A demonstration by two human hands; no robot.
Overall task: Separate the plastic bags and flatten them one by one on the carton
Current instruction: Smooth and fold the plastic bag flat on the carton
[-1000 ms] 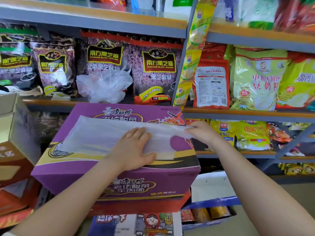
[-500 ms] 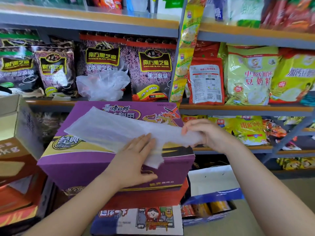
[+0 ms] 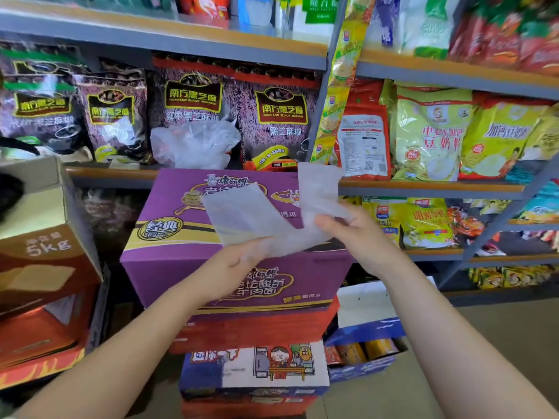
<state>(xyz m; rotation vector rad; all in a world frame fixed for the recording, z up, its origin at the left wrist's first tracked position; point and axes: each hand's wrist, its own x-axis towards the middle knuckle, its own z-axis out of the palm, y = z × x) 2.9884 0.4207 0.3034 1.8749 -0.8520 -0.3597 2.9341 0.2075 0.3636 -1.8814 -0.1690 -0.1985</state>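
A purple noodle carton stands on a stack of boxes in front of me. Just above its top, both hands hold thin translucent plastic bags, which spread into a V. My left hand grips the lower edge of the left flat bag, which leans over the carton. My right hand pinches the right piece, which stands upright. Whether these are two bags or one folded bag I cannot tell. A crumpled heap of more clear bags lies on the shelf behind the carton.
An open brown carton marked 5kg stands at the left. Shelves packed with food packets run behind and to the right. A blue box of cans sits on the floor at the lower right, beside the stacked boxes.
The bags lay flat on the carton under my left palm one second ago. Both hands have since lifted them off, and the right side has swung upward and apart.
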